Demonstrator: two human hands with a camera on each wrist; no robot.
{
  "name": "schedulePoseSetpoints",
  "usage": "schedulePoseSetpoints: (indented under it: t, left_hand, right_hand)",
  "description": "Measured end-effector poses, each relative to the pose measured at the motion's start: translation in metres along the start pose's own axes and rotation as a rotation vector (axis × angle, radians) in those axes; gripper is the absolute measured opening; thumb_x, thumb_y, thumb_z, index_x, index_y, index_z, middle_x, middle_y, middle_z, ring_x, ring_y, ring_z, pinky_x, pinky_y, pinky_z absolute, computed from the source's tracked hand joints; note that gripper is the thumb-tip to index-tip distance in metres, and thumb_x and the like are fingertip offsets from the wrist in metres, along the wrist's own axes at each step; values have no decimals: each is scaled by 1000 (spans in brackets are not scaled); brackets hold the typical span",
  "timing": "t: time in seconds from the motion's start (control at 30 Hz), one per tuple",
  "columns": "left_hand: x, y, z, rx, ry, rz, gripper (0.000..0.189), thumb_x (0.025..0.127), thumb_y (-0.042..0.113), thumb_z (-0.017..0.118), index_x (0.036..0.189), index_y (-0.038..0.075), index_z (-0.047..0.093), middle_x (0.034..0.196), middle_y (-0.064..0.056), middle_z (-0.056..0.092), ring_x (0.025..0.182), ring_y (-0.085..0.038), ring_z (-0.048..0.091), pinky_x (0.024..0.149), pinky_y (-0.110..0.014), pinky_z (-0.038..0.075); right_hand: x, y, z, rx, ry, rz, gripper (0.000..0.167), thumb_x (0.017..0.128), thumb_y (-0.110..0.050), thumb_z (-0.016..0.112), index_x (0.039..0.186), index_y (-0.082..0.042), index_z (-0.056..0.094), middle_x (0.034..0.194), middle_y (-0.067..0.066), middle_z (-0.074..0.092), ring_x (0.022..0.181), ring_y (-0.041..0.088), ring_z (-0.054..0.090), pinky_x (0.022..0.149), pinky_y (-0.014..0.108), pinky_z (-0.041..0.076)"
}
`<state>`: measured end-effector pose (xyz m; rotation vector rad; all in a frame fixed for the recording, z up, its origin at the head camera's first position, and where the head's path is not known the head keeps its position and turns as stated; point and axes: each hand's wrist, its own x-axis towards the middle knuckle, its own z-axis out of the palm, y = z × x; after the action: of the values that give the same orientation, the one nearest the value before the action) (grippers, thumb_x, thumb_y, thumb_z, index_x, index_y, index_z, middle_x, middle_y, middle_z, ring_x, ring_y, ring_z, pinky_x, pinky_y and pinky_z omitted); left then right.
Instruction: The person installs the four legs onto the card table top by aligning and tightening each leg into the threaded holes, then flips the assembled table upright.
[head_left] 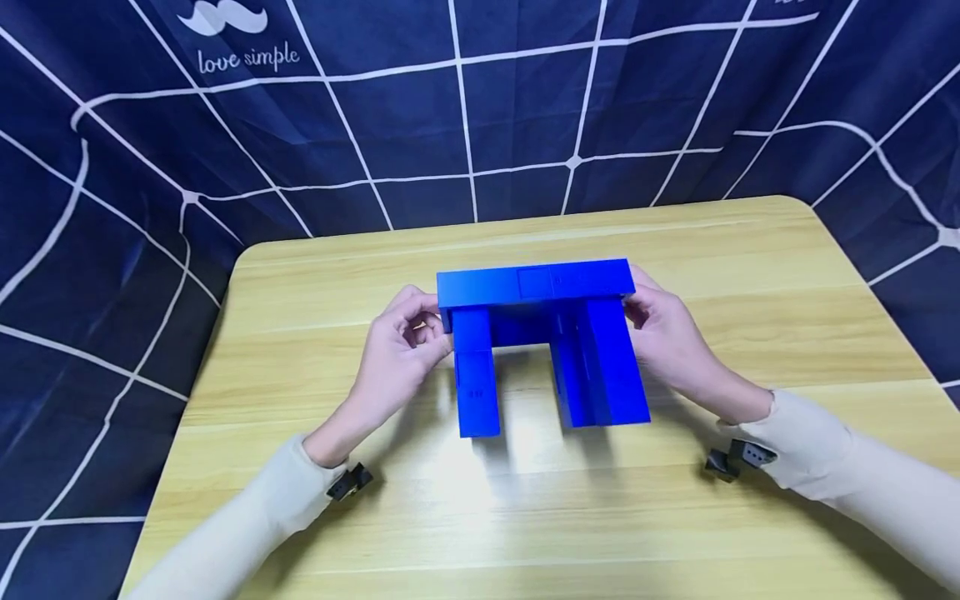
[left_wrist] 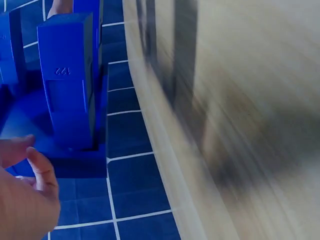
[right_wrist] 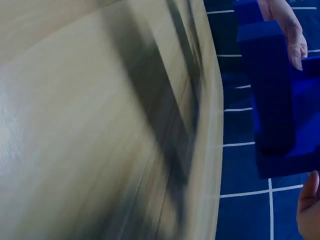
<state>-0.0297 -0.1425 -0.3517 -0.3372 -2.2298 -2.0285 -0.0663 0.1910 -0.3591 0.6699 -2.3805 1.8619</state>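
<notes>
A blue plastic piece [head_left: 495,287], with a broad board and thick block-like legs [head_left: 476,392] sticking out of it, is held up over the table. My left hand [head_left: 393,350] pinches the board's left end between thumb and fingers. At the opposite end my right hand [head_left: 671,342] grips the edge, its fingertips partly hidden behind the piece. The legs point toward me. In the left wrist view one leg [left_wrist: 67,75] bears raised digits, and thumb and index finger [left_wrist: 42,167] meet the board. The right wrist view shows another leg [right_wrist: 267,80], dark in shade.
Beneath the piece is a light wood-grain table [head_left: 337,283] with rounded far corners, and shadows fall on it. Dark blue cloth [head_left: 405,108] with white lines hangs behind and at both sides. A small black device [head_left: 350,482] sits on each wrist by the sleeve.
</notes>
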Motion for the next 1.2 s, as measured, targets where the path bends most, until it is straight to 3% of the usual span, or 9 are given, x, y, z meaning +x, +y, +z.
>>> schedulePoseSetpoints:
  t: [0.1, 0.2, 0.33, 0.43, 0.53, 0.67, 0.8, 1.03, 1.2]
  left_hand:
    - [-2, 1, -1, -20, 8, 64, 36, 81, -27, 72, 113, -11, 76, 101, -15, 56, 86, -20, 57, 71, -20, 48]
    - [-3, 1, -2, 57, 18, 139, 40, 82, -21, 79, 117, -3, 80, 107, -8, 54, 93, -25, 53, 74, -28, 48]
    - [-6, 1, -2, 156, 35, 195, 45, 87, -16, 78, 124, 9, 83, 98, -3, 56, 89, -29, 51, 72, -35, 42]
    - [-9, 1, -1, 144, 31, 182, 49, 90, -18, 68, 129, 11, 81, 82, 1, 63, 76, -25, 55, 70, -32, 43]
    - [-12, 3, 1, 112, 12, 173, 47, 94, -15, 68, 132, 11, 78, 80, 2, 73, 72, -21, 64, 70, -30, 46]
    - [-14, 6, 3, 50, 0, 172, 42, 97, -10, 73, 134, 8, 76, 102, -3, 82, 86, -24, 78, 78, -32, 57]
    - [-14, 8, 5, 20, 8, 147, 47, 94, -13, 71, 134, 10, 78, 118, -3, 81, 100, -27, 79, 82, -31, 61]
    - [-15, 15, 7, 20, -17, 114, 54, 91, -16, 70, 134, 14, 79, 117, -1, 81, 93, -27, 78, 74, -28, 58]
    - [-17, 15, 8, -42, -43, 64, 51, 91, -16, 73, 135, 10, 78, 113, -7, 82, 94, -29, 78, 73, -26, 59]
  right_hand:
    - [-1, -1, -1, 20, 17, -50, 30, 87, 24, 70, 114, 12, 76, 117, 8, 63, 111, 22, 56, 93, 22, 48]
    - [-3, -5, -3, 0, 26, -83, 35, 89, 21, 72, 118, 3, 80, 105, 9, 64, 100, 22, 55, 83, 23, 46]
    - [-7, -9, -3, 14, 9, -101, 42, 94, 18, 71, 131, 2, 78, 106, 9, 74, 102, 18, 65, 87, 22, 50]
    - [-11, -9, -4, 68, -8, -84, 42, 95, 19, 69, 134, 5, 75, 126, 9, 78, 116, 16, 73, 98, 21, 54]
    - [-15, -9, -5, 120, -16, -55, 43, 96, 19, 68, 137, 6, 73, 139, 10, 73, 126, 18, 71, 102, 26, 55]
    - [-18, -9, -4, 153, -4, -45, 44, 95, 19, 70, 137, 6, 73, 127, 12, 78, 111, 18, 77, 93, 25, 59]
    - [-22, -7, -2, 224, 55, -8, 45, 91, 24, 69, 131, 6, 76, 114, 12, 81, 95, 18, 80, 85, 25, 61]
    - [-27, 0, -4, 323, 100, -9, 52, 86, 33, 65, 131, 9, 75, 117, 14, 80, 98, 19, 80, 86, 26, 62]
    - [-31, -3, -5, 370, 69, 83, 56, 88, 33, 61, 134, 4, 75, 122, 11, 80, 104, 19, 79, 89, 30, 61]
